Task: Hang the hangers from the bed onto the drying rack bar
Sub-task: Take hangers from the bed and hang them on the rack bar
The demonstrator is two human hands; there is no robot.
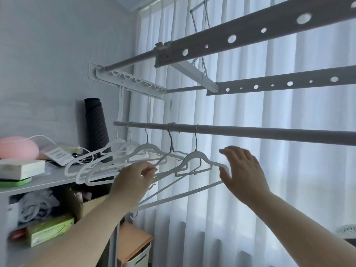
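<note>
Several white hangers hang by their hooks on the round drying rack bar [240, 132]. The rightmost hanger [196, 157] hangs nearest my hands, and a tilted hanger [173, 151] hangs just left of it. My left hand [133, 182] pinches the lower left part of a hanger with curled fingers. My right hand [242, 174] is spread with straight fingers, its thumb at the right tip of the rightmost hanger. Three more hangers [115, 157] hang further left.
Two perforated rack beams [269, 29] run overhead. White curtains [250, 209] fill the background. At left a shelf [48, 180] carries a pink round object [17, 147], boxes and a dark roll [96, 128]. Below stand a green box [50, 230] and a white bin [138, 255].
</note>
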